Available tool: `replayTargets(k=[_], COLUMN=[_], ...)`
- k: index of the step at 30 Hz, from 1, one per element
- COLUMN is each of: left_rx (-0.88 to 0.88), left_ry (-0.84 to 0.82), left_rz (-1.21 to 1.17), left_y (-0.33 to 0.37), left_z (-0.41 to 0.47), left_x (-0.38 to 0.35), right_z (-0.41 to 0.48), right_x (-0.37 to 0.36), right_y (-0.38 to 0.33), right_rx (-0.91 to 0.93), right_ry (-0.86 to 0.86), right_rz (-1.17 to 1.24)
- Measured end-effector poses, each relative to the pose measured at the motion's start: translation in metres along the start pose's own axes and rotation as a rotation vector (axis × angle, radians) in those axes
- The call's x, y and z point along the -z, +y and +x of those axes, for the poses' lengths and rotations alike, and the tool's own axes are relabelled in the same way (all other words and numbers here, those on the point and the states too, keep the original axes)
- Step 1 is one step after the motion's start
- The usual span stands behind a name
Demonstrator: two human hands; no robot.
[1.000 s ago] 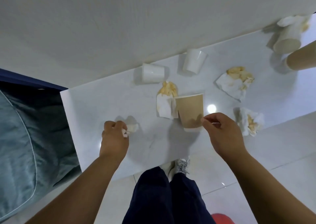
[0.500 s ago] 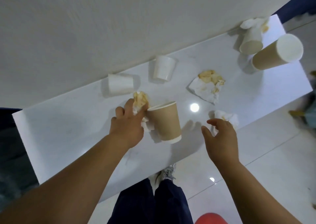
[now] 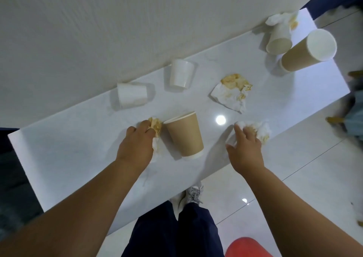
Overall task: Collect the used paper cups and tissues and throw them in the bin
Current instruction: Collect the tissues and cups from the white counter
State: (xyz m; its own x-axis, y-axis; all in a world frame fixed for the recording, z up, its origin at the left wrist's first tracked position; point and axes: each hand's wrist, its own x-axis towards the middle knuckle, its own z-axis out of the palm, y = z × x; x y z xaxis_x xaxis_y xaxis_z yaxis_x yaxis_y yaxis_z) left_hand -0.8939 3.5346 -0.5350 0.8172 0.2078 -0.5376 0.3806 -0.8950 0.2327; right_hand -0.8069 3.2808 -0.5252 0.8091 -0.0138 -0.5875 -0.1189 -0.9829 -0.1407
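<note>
Now we are gripping stained tissue point(image 3: 156, 126) in left hand point(image 3: 137, 146), fingers curled round it, near front edge of table point(image 3: 68, 142), just beside brown cup point(image 3: 184, 135). Our right hand point(image 3: 245, 148) is resting on crumpled tissue point(image 3: 262, 132) at front edge, fingers spread and loose over it, not clasping. Left white cup point(image 3: 131, 94) and middle white cup point(image 3: 181, 73) are sitting along back edge; flattened tissue point(image 3: 230, 93) is lying mid-table. Tall brown cup point(image 3: 302, 54), right white cup point(image 3: 279, 38) and tissue wad point(image 3: 277, 17) are crowding right end.
</note>
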Motion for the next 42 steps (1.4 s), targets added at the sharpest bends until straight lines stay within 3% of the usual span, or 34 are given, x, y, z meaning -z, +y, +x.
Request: replayTargets(k=[9,15,18,20,23,26,34,42], left_rx=[0.14,0.063,0.056,0.031,0.013,0.017,0.015,0.056], left_ry=[0.056,0.225,0.282,0.292,0.259,0.182,0.093,-0.096], left_rz=[-0.265,-0.369,-0.42,-0.449,-0.47,-0.446,-0.231,0.05], left_y=[0.001,0.025,0.047,0.063,0.091,0.122,0.201,0.232], left_z=[-0.024,-0.026,-0.019,-0.012,-0.001,0.013,0.077,0.125], left_x=[0.026,0.075,0.097,0.105,0.108,0.103,0.08,0.032], right_z=[-0.002,-0.007,-0.002,0.005,0.014,0.026,0.069,0.113], right_x=[-0.006,-0.004,0.003,0.01,0.019,0.03,0.1,0.166], right_y=[-0.003,-0.003,0.004,0.012,0.029,0.042,0.062,0.077], right_rx=[0.056,0.251,0.221,0.171,0.24,0.279,0.145,0.296], right_ry=[0.033,0.076,0.155,0.08,-0.011,0.011,0.042,0.13], right_rz=[0.031,0.016,-0.119,-0.184,-0.106,0.007,0.28,0.371])
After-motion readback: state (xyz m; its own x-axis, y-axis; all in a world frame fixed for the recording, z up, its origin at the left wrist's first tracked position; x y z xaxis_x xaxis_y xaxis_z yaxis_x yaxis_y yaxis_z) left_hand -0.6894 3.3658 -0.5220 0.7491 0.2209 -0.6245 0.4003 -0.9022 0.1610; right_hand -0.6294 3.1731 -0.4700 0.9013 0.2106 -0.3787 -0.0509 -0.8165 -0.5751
